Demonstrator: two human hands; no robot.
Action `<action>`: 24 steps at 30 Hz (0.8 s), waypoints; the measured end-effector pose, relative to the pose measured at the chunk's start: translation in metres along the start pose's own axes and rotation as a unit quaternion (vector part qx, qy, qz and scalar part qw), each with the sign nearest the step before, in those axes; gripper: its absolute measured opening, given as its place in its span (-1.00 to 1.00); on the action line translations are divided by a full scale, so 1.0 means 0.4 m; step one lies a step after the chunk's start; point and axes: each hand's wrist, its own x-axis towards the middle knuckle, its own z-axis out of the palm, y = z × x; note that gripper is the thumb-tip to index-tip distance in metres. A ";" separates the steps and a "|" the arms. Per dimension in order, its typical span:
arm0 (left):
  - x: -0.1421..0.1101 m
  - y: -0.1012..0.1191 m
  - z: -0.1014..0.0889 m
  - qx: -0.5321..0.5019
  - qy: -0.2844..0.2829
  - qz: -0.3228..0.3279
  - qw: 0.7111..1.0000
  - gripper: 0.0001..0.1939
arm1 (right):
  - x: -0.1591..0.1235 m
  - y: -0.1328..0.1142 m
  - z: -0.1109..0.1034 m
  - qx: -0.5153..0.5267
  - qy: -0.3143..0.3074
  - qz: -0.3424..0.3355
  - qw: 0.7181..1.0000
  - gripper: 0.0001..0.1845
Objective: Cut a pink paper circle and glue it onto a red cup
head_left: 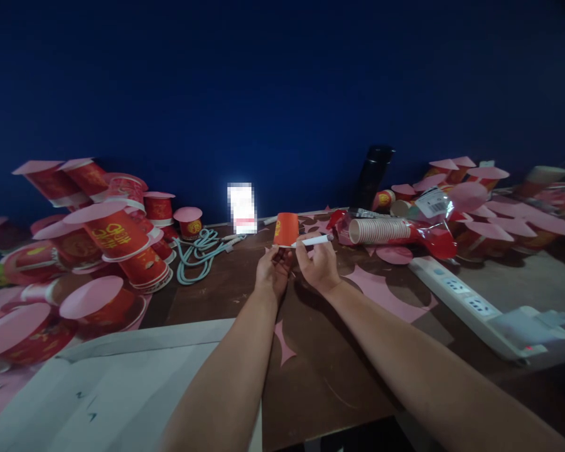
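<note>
Head view: left grip (277,252) pinches the rim of an upside-down red paper cup (286,228); right grip (297,245) pinches a white marker (313,241), tip at the cup's rim. Left of the grips, coiled cable (196,254); right, nested paper cups (381,231).

Matt red paper cup (287,228); glossy clear-and-red plastic wrapper (440,233); smooth brown tabletop (216,301).

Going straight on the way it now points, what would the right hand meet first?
Most likely the orange-red paper cup in the left hand: the white marker in the right hand points at its lower edge, though depth is unclear.
</note>
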 end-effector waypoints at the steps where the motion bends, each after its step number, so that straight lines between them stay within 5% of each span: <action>1: 0.000 0.000 0.000 0.005 -0.001 0.001 1.000 -0.91 | -0.001 0.001 0.001 0.001 -0.001 0.002 1.000 -0.86; 24: 0.001 -0.016 -0.014 0.073 -0.068 0.027 0.995 -0.92 | -0.005 0.004 0.008 0.018 -0.007 -0.008 1.000 -0.87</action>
